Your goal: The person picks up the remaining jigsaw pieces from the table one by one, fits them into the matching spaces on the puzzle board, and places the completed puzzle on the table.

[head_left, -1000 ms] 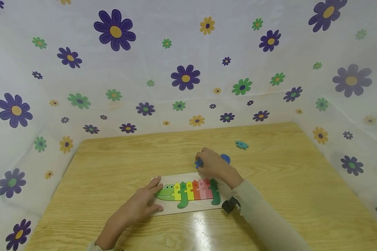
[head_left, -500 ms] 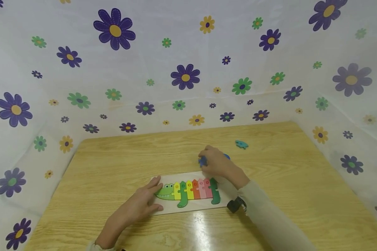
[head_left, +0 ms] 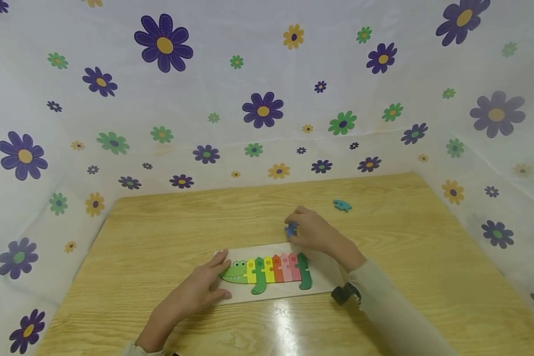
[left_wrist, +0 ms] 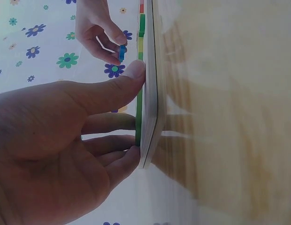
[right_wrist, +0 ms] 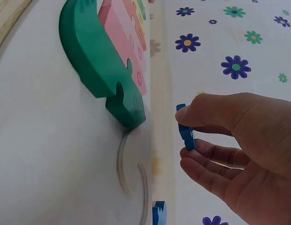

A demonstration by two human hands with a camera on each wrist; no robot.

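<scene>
A wooden board (head_left: 325, 277) lies on the table, bearing a crocodile puzzle (head_left: 269, 269) of a green head, numbered yellow, orange and pink pieces, and two green leg pieces. My left hand (head_left: 198, 284) rests its thumb and fingers on the board's left end, beside and on the crocodile's head. Above the board's back edge, my right hand (head_left: 315, 231) pinches a small blue puzzle piece (head_left: 291, 229) between thumb and fingertips. In the right wrist view, that blue piece (right_wrist: 185, 127) hangs clear of the board, beyond the rear green leg piece (right_wrist: 91, 56).
Farther back on the table (head_left: 182, 222) lies a teal puzzle piece (head_left: 342, 205). Another blue piece (right_wrist: 159, 213) shows at the bottom of the right wrist view; in the head view my right hand hides it. A flowered white cloth (head_left: 262, 143) stands around the table.
My right hand has drifted a little to the right with the blue puzzle piece, covering the other blue piece behind it. The left hand and board look unmoved.
</scene>
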